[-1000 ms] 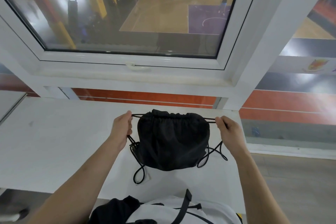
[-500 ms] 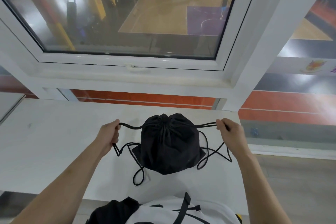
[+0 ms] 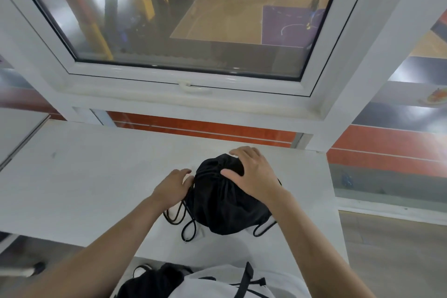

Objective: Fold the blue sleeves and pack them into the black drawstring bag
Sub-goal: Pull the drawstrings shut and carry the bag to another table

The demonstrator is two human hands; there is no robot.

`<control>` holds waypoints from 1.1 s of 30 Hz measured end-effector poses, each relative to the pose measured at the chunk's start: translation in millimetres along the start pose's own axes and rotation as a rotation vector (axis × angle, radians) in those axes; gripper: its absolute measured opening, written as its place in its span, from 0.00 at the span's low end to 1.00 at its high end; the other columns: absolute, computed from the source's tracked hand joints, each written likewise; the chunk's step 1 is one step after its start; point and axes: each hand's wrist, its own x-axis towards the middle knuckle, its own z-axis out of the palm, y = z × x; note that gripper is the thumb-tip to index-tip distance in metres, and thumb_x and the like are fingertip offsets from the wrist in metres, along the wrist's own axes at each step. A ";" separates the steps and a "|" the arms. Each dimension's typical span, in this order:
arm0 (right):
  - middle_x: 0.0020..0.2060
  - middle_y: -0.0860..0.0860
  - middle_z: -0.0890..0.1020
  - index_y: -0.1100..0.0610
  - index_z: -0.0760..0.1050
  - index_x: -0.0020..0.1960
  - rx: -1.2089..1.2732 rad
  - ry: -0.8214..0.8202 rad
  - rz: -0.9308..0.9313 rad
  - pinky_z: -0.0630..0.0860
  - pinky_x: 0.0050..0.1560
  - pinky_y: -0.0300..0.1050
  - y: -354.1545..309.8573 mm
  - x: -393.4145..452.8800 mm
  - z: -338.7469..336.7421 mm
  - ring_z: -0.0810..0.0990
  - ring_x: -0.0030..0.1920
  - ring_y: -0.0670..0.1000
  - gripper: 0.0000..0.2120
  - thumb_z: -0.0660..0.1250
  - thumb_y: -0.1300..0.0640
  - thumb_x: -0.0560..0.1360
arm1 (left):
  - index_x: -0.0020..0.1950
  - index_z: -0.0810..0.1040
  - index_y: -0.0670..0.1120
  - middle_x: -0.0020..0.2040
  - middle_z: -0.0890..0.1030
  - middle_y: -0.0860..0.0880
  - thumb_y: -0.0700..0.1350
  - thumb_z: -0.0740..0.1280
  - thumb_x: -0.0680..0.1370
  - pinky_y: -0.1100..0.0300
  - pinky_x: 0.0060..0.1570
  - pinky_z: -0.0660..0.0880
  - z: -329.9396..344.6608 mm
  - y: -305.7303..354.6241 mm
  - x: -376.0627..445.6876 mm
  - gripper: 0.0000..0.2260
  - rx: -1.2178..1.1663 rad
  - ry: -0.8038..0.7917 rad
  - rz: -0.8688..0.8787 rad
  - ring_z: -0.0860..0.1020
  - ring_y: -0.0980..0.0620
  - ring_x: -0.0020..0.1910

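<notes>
The black drawstring bag (image 3: pixel 227 208) lies on the white table (image 3: pixel 84 176) with its mouth drawn into tight gathers. My right hand (image 3: pixel 254 174) lies flat on the bag's top, its fingers spread over the gathered mouth. Just left of the bag is my left hand (image 3: pixel 173 187), its fingertips touching the bag's left edge. Loose black cords (image 3: pixel 187 227) trail from under that hand toward the table's near edge. No blue sleeves are in sight.
A white window frame with a handle (image 3: pixel 193 88) rises just behind the table. The table's right edge (image 3: pixel 333 201) is close to the bag. Another black item (image 3: pixel 150 283) sits at my waist below the near edge.
Both hands have let go of the cords they were pulling apart. The right hand moved onto the bag's top, the left hand moved in against its left side. The bag's mouth is now cinched.
</notes>
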 end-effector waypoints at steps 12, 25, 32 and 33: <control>0.73 0.53 0.70 0.56 0.63 0.79 -0.114 -0.264 0.021 0.66 0.76 0.51 -14.0 9.7 19.7 0.69 0.74 0.55 0.37 0.71 0.41 0.78 | 0.69 0.72 0.57 0.66 0.74 0.50 0.59 0.52 0.84 0.49 0.60 0.74 -3.2 -7.9 -45.4 0.18 0.118 -0.025 -0.145 0.77 0.48 0.62; 0.58 0.47 0.79 0.52 0.76 0.68 0.076 -0.176 -0.270 0.74 0.62 0.45 -157.6 11.3 -27.5 0.78 0.59 0.50 0.25 0.69 0.38 0.78 | 0.75 0.68 0.54 0.72 0.72 0.52 0.57 0.53 0.85 0.48 0.56 0.76 -79.2 -63.0 -158.1 0.20 0.135 0.383 -0.254 0.75 0.48 0.67; 0.57 0.46 0.80 0.49 0.76 0.66 0.059 -0.212 -0.522 0.73 0.63 0.47 -295.2 -32.1 10.4 0.74 0.61 0.50 0.21 0.67 0.38 0.80 | 0.75 0.68 0.53 0.75 0.70 0.53 0.56 0.54 0.85 0.48 0.58 0.75 -108.6 -139.6 -317.6 0.20 0.128 0.522 -0.414 0.72 0.47 0.71; 0.56 0.46 0.80 0.48 0.76 0.65 0.047 -0.229 -0.555 0.73 0.62 0.49 -316.5 -42.9 19.6 0.74 0.60 0.51 0.20 0.66 0.38 0.80 | 0.76 0.68 0.53 0.75 0.69 0.53 0.57 0.54 0.85 0.48 0.56 0.75 -107.7 -152.4 -343.9 0.20 0.130 0.541 -0.448 0.72 0.47 0.70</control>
